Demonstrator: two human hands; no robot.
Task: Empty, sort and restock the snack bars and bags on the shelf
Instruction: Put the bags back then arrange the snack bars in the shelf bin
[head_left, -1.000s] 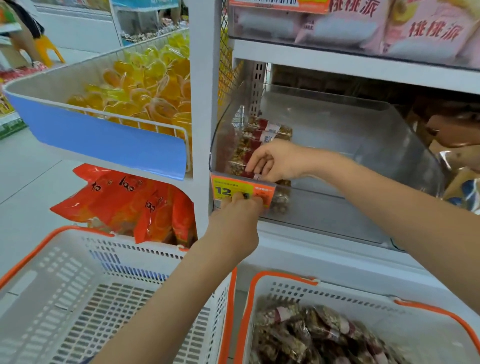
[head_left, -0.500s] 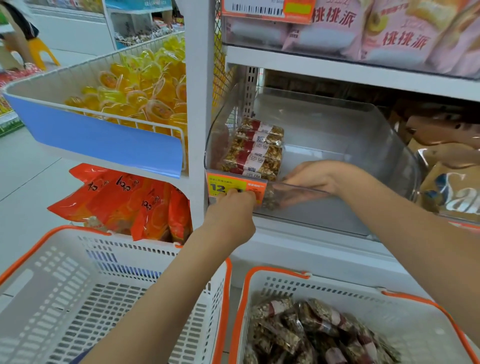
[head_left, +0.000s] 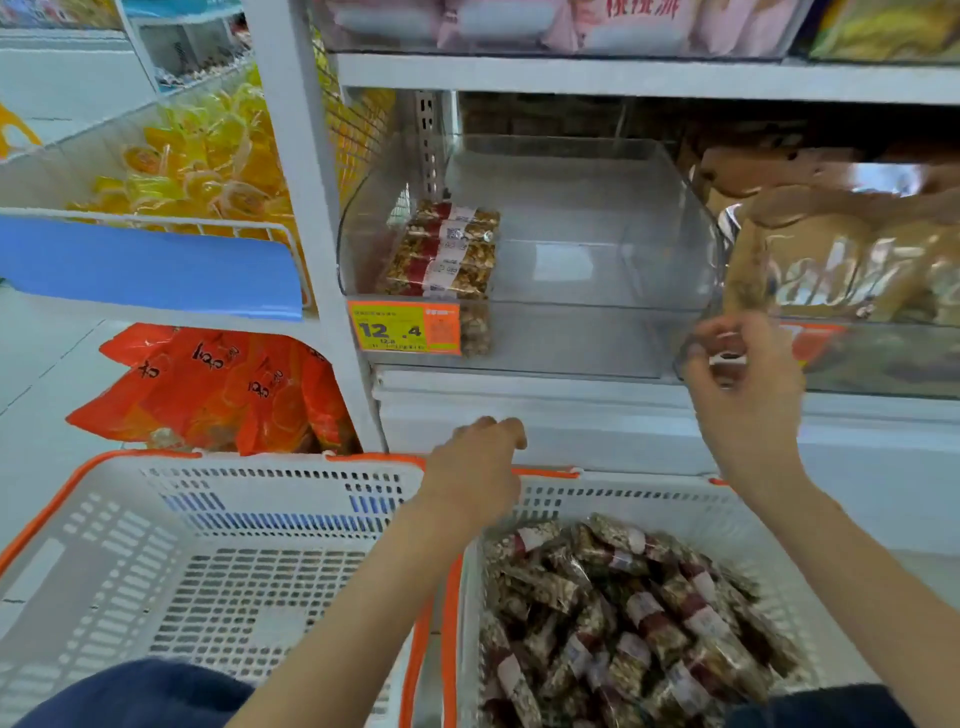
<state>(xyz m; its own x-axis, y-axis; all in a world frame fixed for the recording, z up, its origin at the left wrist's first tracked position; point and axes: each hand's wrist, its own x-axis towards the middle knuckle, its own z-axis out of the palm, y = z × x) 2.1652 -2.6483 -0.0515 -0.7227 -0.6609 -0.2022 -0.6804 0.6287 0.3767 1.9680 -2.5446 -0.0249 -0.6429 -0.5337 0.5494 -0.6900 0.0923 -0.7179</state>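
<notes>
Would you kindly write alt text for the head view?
Both hands, left and right, hover empty above a basket heaped with snack bars. Behind them, a clear shelf bin holds one neat stack of bars at its left side.

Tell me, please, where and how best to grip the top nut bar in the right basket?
Probably pinch the nut bar across its narrow width at the white label band, coming from straight above. It lies flat and slantwise atop the heap in the basket, with its long sides exposed; its crinkly wrapper ends look less firm.
</notes>
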